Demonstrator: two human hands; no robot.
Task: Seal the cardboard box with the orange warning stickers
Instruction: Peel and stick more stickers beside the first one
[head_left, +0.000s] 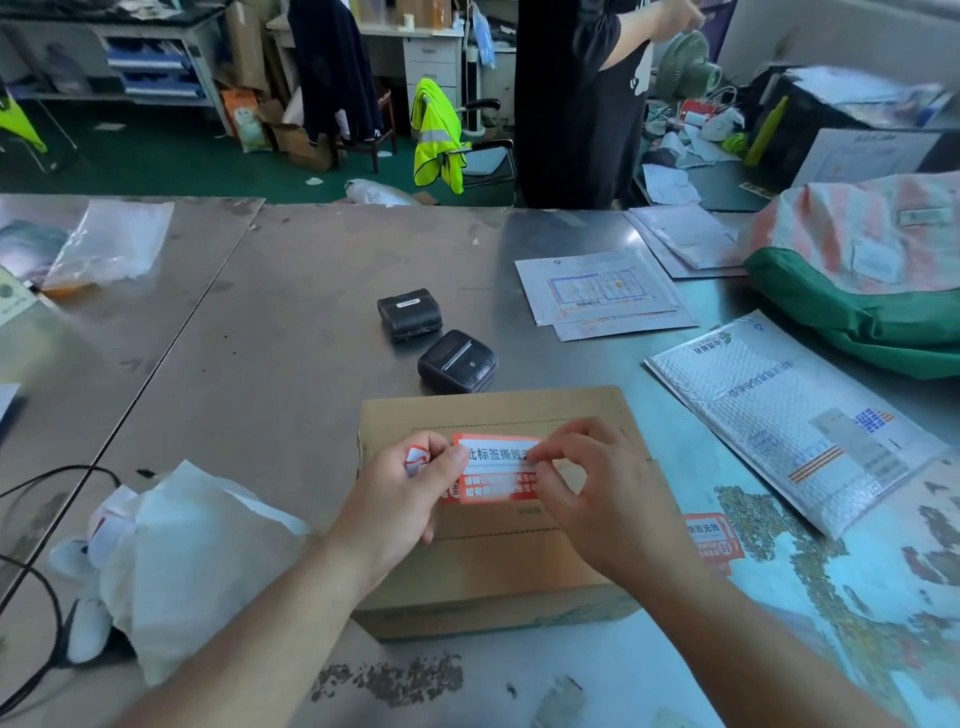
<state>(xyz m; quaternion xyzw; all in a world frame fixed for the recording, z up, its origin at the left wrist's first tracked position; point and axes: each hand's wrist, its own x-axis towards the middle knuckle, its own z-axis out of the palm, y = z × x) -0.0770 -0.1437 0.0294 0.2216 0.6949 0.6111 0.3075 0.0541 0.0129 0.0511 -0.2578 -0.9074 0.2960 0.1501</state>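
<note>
A closed brown cardboard box (498, 566) lies on the metal table in front of me. Just above its top I hold an orange and white warning sticker (496, 470) with printed characters. My left hand (402, 501) pinches the sticker's left end and also has a curled strip of sticker backing between its fingers. My right hand (597, 493) pinches the sticker's right end. Another orange sticker (714, 540) sits against the box's right side, partly behind my right arm.
Two black portable printers (457, 361) stand just beyond the box. A bubble mailer (789, 421) and paper sheets (602, 293) lie to the right, a white plastic bag (182, 561) and cables to the left. A person stands past the table's far edge.
</note>
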